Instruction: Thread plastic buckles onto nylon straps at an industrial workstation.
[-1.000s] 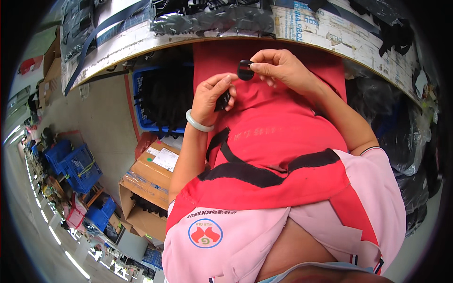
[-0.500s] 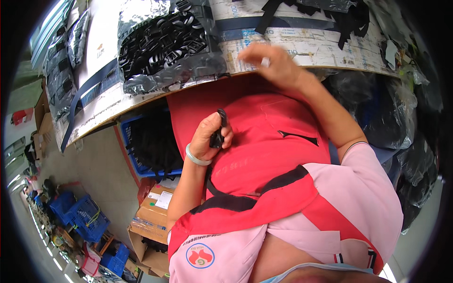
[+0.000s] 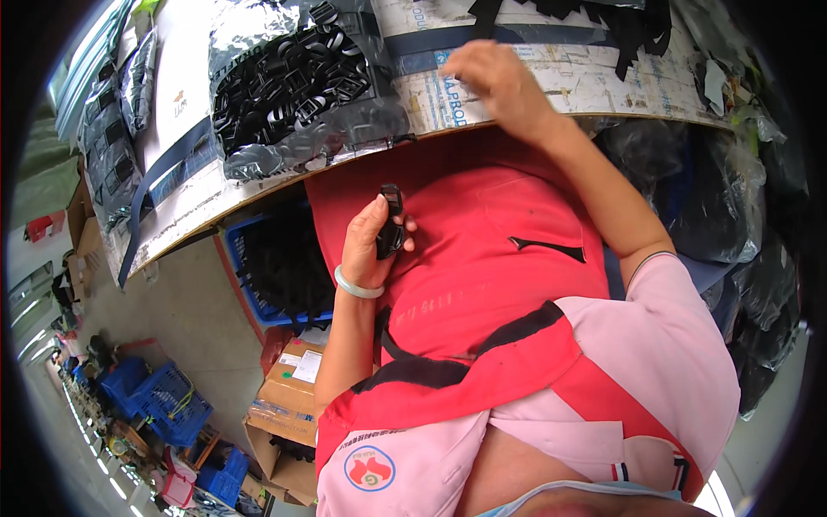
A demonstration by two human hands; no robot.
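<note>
Close in front of my red apron, my left hand is closed around several black plastic buckles; one sticks up past the thumb, and the fingers partly cover the others. My right hand is raised over the table's near edge, fingers loosely bent and apart, with nothing visible in them. It is close to a dark blue strap lying across the table. To its left lies a clear plastic bag full of black buckles.
The worktable has a worn, printed covering. Black webbing pieces lie at its far right. Below on the left stand a blue crate with black material and a cardboard box. Dark plastic bags crowd the right side.
My right hand has moved slightly up and away over the table, its fingers more bent. My left hand has shifted a little left, its buckles tilted more upright.
</note>
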